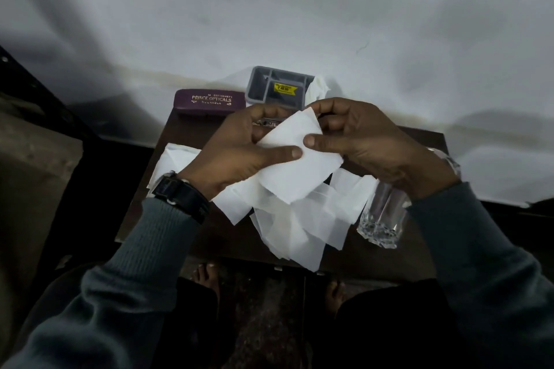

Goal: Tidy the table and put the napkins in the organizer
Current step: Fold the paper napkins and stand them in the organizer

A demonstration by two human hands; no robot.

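Observation:
Both my hands hold one white napkin [296, 168] above the small dark table [186, 141]. My left hand [239, 150] grips its left side with the thumb on top. My right hand [359, 135] pinches its upper right edge. Under them lies a loose pile of white napkins [296, 225], spread over the table's middle and front. The grey organizer [278, 85], with several compartments and a yellow sticker, stands at the table's far edge. A crumpled napkin [319, 87] sits against the organizer's right side.
A maroon spectacle case [209, 102] lies at the far left of the table. A clear drinking glass [382, 216] stands at the right front, under my right wrist. A white wall rises behind the table. My bare feet show under the front edge.

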